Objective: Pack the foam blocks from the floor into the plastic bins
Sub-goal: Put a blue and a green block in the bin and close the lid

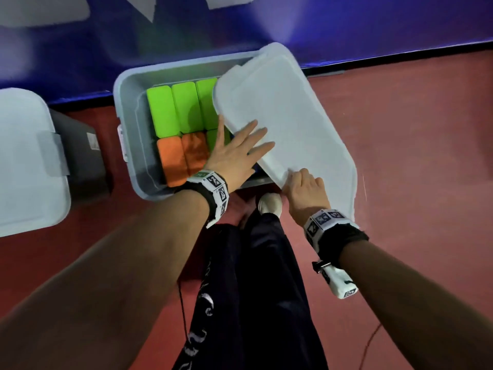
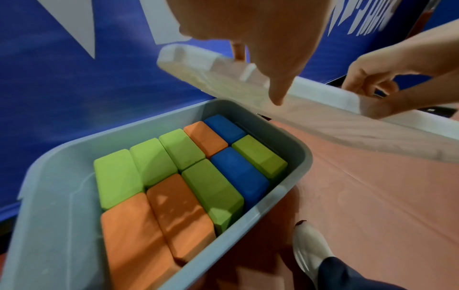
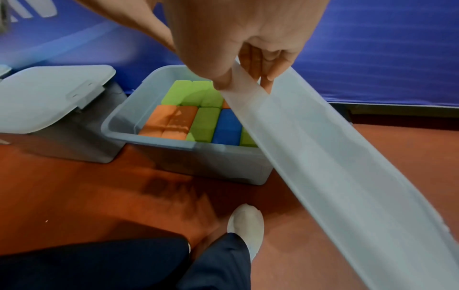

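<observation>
the right hand [image 1: 306, 192] pinches the near corner of a pale translucent lid [image 1: 288, 124], thumb on top and curled fingers [image 3: 267, 78] underneath, as the right wrist view shows plainly. the left hand [image 1: 234, 150] lies flat on the lid's upper face with its fingers straight and spread apart, the thumb reaching out over the lid's left edge; nothing is gripped by it. the lid is tilted and skewed, covering only the right part of the open grey plastic bin [image 1: 128, 108] and sticking out past the bin's near right corner over the red floor [image 1: 413, 156].

inside the bin the foam blocks are packed side by side in two rows: green blocks [image 2: 116, 176] along the far side, orange blocks [image 2: 139, 235] at the near left, a blue block [image 2: 238, 174] between two green ones further right, and another orange and blue one at the far end. they fill the bin's floor snugly, tops below the rim.

to the left of this bin stands a second bin [image 1: 80, 161], darker grey, with its own pale lid [image 1: 24, 161] on it and a latch at the lid's edge. a blue banner [image 1: 320, 28] with white shapes runs behind both bins. the person's white shoe [image 1: 270, 204] and dark trouser leg [image 1: 261, 289] are just in front of the open bin, and each wrist wears a marker-patterned band [image 1: 216, 192].
</observation>
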A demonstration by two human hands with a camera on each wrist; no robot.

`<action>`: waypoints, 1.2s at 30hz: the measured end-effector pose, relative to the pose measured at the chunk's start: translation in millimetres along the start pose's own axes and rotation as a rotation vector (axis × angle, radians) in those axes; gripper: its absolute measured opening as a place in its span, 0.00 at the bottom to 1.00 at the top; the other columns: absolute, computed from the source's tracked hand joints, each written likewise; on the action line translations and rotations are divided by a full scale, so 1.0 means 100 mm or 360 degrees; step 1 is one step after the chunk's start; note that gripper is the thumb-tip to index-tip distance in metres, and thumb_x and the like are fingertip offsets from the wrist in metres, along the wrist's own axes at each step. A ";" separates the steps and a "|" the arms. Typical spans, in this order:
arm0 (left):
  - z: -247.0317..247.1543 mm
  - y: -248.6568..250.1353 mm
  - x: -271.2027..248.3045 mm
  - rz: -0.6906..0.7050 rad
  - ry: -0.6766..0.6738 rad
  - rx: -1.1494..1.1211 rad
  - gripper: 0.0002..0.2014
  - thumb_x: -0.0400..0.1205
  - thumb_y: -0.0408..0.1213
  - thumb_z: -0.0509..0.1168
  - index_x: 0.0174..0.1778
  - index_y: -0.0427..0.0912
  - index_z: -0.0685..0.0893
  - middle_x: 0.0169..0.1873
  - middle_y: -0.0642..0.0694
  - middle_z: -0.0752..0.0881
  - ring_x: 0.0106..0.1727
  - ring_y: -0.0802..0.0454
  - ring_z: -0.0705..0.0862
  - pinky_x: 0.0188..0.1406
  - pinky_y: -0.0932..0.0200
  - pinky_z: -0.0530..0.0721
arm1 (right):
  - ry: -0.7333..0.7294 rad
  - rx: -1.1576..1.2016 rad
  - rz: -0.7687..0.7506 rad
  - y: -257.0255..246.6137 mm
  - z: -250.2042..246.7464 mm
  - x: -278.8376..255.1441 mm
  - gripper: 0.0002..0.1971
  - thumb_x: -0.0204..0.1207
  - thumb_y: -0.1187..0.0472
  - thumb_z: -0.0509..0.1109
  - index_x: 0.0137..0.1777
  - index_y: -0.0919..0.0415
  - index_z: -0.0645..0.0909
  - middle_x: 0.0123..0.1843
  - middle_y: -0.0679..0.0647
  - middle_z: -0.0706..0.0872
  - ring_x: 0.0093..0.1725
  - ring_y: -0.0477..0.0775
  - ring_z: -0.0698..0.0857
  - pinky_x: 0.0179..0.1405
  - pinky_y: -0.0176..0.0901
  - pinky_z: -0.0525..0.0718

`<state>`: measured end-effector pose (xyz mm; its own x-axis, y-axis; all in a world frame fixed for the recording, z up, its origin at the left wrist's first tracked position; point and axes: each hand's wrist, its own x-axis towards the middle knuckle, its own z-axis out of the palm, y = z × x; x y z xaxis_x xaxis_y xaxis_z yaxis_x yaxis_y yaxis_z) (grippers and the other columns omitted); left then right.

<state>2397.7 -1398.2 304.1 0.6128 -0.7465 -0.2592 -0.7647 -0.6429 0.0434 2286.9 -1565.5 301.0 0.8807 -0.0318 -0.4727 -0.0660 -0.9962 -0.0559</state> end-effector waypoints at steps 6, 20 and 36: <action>-0.04 -0.07 -0.29 0.0115 0.0172 0.0196 0.12 0.64 0.36 0.73 0.43 0.49 0.87 0.41 0.49 0.83 0.46 0.46 0.84 0.67 0.35 0.68 | 0.0380 -0.0048 -0.0270 -0.26 0.03 -0.17 0.18 0.62 0.68 0.48 0.47 0.70 0.75 0.35 0.61 0.78 0.29 0.59 0.77 0.30 0.46 0.73; 0.38 -0.51 -1.29 -0.0381 0.0006 -0.0029 0.25 0.60 0.54 0.80 0.41 0.40 0.82 0.37 0.45 0.81 0.40 0.44 0.82 0.49 0.49 0.68 | 0.0655 -0.0270 -0.0883 -0.89 0.11 0.43 0.11 0.69 0.71 0.53 0.43 0.66 0.78 0.39 0.61 0.81 0.34 0.59 0.78 0.36 0.48 0.72; 1.34 -0.60 -0.87 -0.0579 -0.0264 -0.0200 0.17 0.61 0.38 0.75 0.42 0.38 0.81 0.39 0.40 0.82 0.39 0.40 0.82 0.39 0.48 0.78 | -0.0019 -0.0076 -0.0513 -0.55 0.68 1.04 0.17 0.68 0.70 0.64 0.57 0.68 0.78 0.50 0.65 0.80 0.47 0.66 0.81 0.45 0.55 0.77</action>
<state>2364.2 -1271.7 194.9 0.7905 -0.4355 -0.4307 -0.4675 -0.8833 0.0351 2350.1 -1508.1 195.7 0.8472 0.2862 -0.4476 0.2375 -0.9576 -0.1628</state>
